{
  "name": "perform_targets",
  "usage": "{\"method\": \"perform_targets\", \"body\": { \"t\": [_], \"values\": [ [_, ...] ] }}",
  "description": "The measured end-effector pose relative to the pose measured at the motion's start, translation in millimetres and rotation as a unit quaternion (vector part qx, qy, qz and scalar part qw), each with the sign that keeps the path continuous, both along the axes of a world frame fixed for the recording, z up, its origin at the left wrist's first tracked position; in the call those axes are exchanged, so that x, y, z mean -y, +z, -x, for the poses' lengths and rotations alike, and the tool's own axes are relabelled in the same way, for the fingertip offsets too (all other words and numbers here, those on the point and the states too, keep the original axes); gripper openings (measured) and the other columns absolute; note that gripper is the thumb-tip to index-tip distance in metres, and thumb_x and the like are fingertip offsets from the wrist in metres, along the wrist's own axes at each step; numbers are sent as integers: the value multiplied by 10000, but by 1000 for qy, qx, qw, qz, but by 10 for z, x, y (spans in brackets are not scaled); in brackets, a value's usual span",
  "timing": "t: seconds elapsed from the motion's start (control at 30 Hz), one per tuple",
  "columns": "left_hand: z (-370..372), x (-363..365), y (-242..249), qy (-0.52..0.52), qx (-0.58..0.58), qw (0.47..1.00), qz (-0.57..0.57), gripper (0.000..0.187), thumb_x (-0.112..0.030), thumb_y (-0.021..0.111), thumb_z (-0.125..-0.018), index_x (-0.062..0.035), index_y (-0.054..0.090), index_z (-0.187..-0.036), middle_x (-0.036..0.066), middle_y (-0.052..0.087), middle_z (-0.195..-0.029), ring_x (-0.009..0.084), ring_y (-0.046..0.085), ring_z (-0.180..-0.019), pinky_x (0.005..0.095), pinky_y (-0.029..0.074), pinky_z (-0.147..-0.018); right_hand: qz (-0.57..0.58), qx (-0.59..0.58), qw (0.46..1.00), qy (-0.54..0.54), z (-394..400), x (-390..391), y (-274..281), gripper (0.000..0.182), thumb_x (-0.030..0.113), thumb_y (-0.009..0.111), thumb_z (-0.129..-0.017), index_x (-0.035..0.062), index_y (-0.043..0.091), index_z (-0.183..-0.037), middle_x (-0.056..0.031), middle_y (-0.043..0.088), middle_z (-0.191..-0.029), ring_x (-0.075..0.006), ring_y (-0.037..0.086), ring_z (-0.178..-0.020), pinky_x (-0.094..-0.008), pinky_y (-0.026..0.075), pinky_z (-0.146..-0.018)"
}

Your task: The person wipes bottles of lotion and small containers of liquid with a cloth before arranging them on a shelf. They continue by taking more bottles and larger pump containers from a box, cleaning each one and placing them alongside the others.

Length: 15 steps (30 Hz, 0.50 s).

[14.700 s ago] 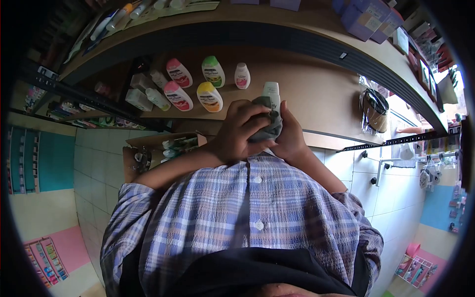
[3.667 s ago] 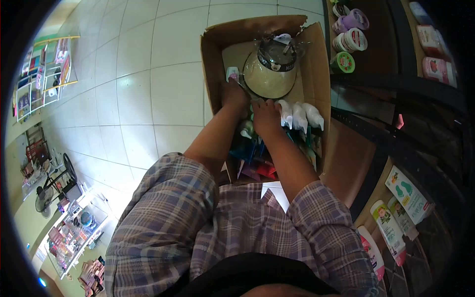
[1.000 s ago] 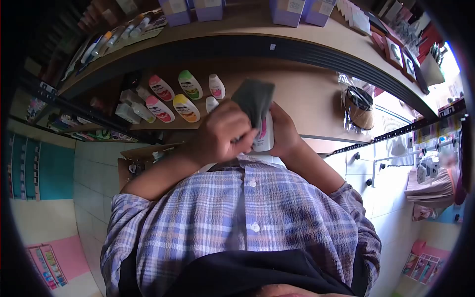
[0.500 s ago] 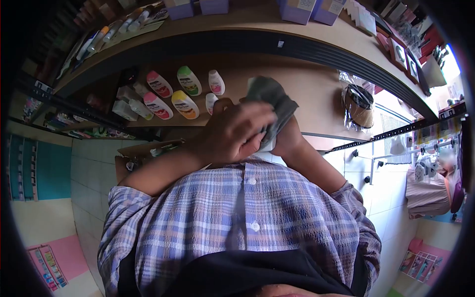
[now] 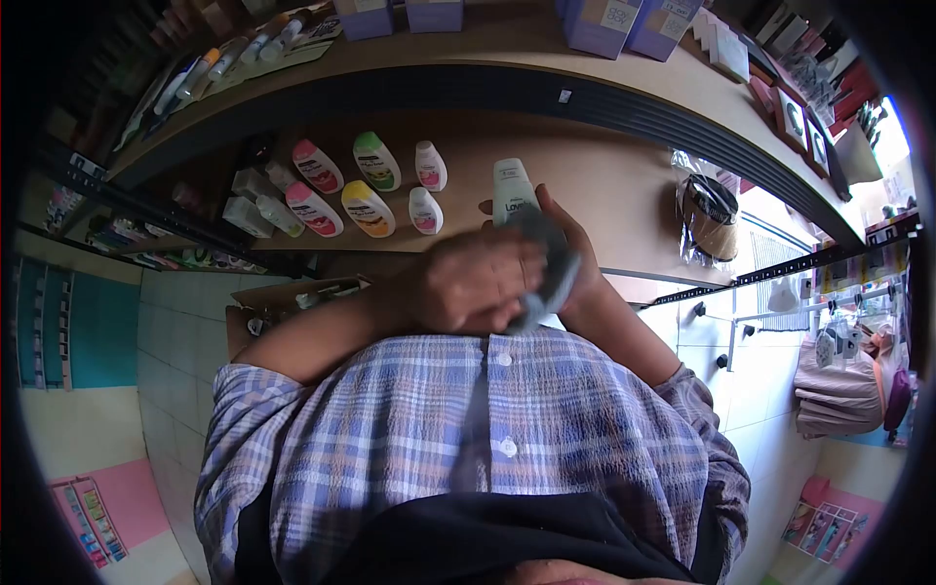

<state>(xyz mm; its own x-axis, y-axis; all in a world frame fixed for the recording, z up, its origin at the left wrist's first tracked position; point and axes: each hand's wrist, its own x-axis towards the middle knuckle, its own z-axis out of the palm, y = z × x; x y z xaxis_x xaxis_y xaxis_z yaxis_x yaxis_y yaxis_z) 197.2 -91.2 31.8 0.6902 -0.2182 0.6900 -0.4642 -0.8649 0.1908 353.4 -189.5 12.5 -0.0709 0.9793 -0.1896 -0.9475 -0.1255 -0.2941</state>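
A white bottle [image 5: 511, 185] with green lettering stands out over the shelf, its lower part covered by a grey-green cloth [image 5: 556, 261]. My right hand [image 5: 577, 261] is wrapped round the bottle from the right, with fingertips showing beside it. My left hand [image 5: 478, 283], blurred by motion, presses the bunched cloth against the bottle's lower part. To the left, several bottles stand on the shelf, among them a green-and-white one [image 5: 377, 162], a yellow one [image 5: 368, 209] and a small white one [image 5: 425, 211].
An upper shelf edge [image 5: 429, 83] crosses above my hands, with purple boxes [image 5: 603, 24] on it. A plastic-wrapped item [image 5: 710, 214] lies at the shelf's right end. Clear packages [image 5: 248, 216] stand at its left. An open carton [image 5: 255, 317] sits below my left forearm.
The cloth has moved down, uncovering the bottle's upper part and lettering. My left hand has shifted slightly down and left, and the small white bottle on the shelf is now fully visible.
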Motion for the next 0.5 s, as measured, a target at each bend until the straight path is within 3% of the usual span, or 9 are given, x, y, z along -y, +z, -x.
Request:
{"method": "perform_targets", "body": {
  "t": [0.03, 0.1, 0.17, 0.2, 0.23, 0.3, 0.37, 0.43, 0.5],
  "values": [
    [-7, 0, -10, 0, 0, 1000, 2, 263, -130, 663, -844, -10, 690, -1076, 133, 675, -1134, 287, 612, -1146, 455, 464, -1023, -25, -10, 998, 57, -49, 5, -62, 501, 484, 392, -994, 65, 494, -1248, -115, 655, -927, -250, 676, -836, -360, 566, -757],
    [-41, -39, 22, -49, -2, 999, -9, 249, -112, 659, -836, -14, 696, -1062, 146, 672, -1135, 287, 619, -1134, 452, 470, -1018, -20, -19, 998, 56, -41, 40, -70, 525, 489, 389, -991, 54, 483, -1269, -128, 661, -900, -274, 682, -812, -377, 568, -761],
    [-87, -122, 107, -5, 7, 1000, -13, 242, -102, 658, -826, -15, 701, -1049, 148, 668, -1146, 285, 617, -1138, 447, 468, -1022, -96, 65, 993, 14, 64, 86, 3, 515, 481, 407, -988, 38, 513, -1227, -135, 663, -909, -272, 677, -788, -380, 567, -756],
    [-115, -115, 150, 61, 21, 998, 12, 245, -106, 662, -818, -13, 703, -1041, 149, 672, -1138, 285, 624, -1126, 443, 467, -1023, 39, 2, 997, -60, 169, 48, 237, 507, 470, 414, -988, 27, 528, -1208, -145, 665, -910, -275, 674, -781, -381, 566, -756],
    [-140, -104, 170, 125, 35, 991, 36, 248, -110, 667, -809, -10, 704, -1033, 149, 675, -1130, 286, 631, -1114, 439, 466, -1024, 38, 2, 997, -60, 165, 44, 233, 507, 470, 414, -988, 27, 528, -1208, -145, 665, -910, -275, 674, -781, -381, 566, -756],
    [-120, 12, 128, 95, 35, 995, 16, 250, -106, 667, -796, 2, 704, -1018, 150, 679, -1112, 288, 632, -1107, 435, 473, -1014, 46, -21, 999, -17, 118, 40, 195, 497, 457, 415, -992, 25, 523, -1213, -152, 652, -980, -266, 673, -830, -380, 567, -763],
    [-110, 101, 51, -77, -12, 997, 20, 256, -104, 650, -802, 4, 701, -1028, 154, 672, -1116, 293, 621, -1120, 440, 474, -1005, -80, -57, 989, 108, -126, 26, -237, 479, 439, 426, -993, 23, 523, -1211, -162, 625, -1087, -247, 665, -890, -375, 568, -769],
    [-161, 3, 104, -95, 7, 995, -6, 300, -118, 657, -793, 9, 686, -1063, 153, 661, -1142, 293, 610, -1137, 440, 468, -1010, -43, -59, 995, 67, -72, 45, -162, 467, 425, 441, -992, 22, 520, -1215, -164, 603, -1147, -237, 662, -921, -369, 570, -776],
    [-152, -11, 340, 133, 2, 991, 23, 353, -131, 680, -772, 2, 672, -1099, 141, 657, -1158, 279, 610, -1141, 443, 449, -1037, -123, 85, 987, -56, 84, 122, -93, 491, 446, 413, -1000, 27, 510, -1238, -157, 609, -1143, -240, 664, -930, -375, 572, -788]
  ]
}}
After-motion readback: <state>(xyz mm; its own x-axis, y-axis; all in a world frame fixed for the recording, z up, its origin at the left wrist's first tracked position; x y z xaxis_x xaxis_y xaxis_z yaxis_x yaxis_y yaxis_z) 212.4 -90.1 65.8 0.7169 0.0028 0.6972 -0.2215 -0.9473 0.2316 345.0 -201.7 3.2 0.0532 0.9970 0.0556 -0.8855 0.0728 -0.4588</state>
